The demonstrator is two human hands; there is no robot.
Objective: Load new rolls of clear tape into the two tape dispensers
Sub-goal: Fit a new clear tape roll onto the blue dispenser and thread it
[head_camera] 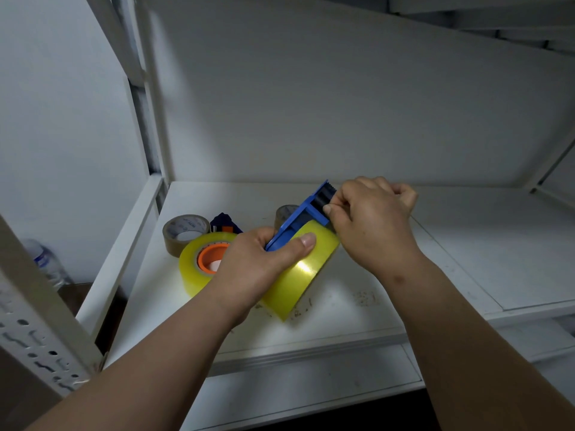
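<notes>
The blue plastic tape dispenser [306,217] holds one yellowish clear tape roll [298,269], left hand [258,269] grasping both; right hand [373,219] fingers [331,209] pinch its head. Left of it: another clear roll [193,262], possibly two brown rolls [183,233].

I saw a white metal shelf [357,309] with small dirt specks [364,298] on its surface. A brown tape roll [182,233] lay flat at the back left. Beside the shelf, a plastic water bottle [46,262] stood lower, partly hidden by a perforated post [37,331].
</notes>
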